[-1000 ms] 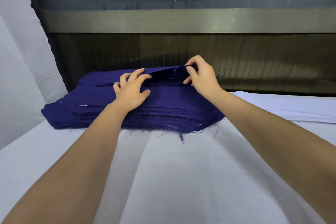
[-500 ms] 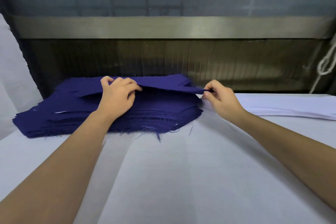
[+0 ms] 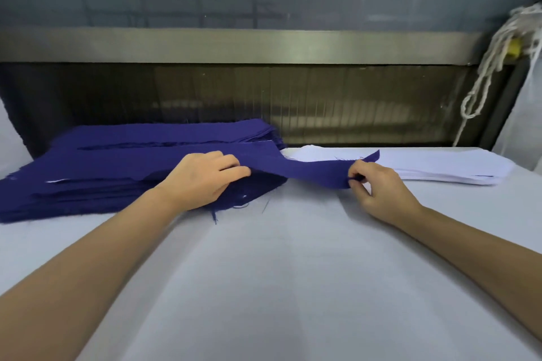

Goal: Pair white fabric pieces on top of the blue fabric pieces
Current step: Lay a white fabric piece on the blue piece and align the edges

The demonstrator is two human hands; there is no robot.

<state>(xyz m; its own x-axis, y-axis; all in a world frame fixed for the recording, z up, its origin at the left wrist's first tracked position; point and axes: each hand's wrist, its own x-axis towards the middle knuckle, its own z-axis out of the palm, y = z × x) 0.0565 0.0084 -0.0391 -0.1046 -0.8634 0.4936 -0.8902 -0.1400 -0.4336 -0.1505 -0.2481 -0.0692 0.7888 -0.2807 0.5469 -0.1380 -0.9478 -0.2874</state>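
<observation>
A thick stack of dark blue fabric pieces (image 3: pixel 123 173) lies at the back left of the white table. One blue piece (image 3: pixel 311 168) is lifted off the stack and stretched to the right between my hands. My left hand (image 3: pixel 202 179) grips its left part at the stack's right end. My right hand (image 3: pixel 378 187) pinches its right end above the table. Behind my right hand a flat stack of white fabric pieces (image 3: pixel 440 165) lies at the back right.
The white cloth-covered table (image 3: pixel 278 278) spreads in front of both stacks. A dark ribbed panel (image 3: pixel 322 102) with a metal rail runs along the back. White cord (image 3: pixel 492 67) hangs at the upper right.
My right hand has pulled the top blue piece farther right, off the stack, and my left hand has shifted right with it. The camera has turned right, showing more of the white stack.
</observation>
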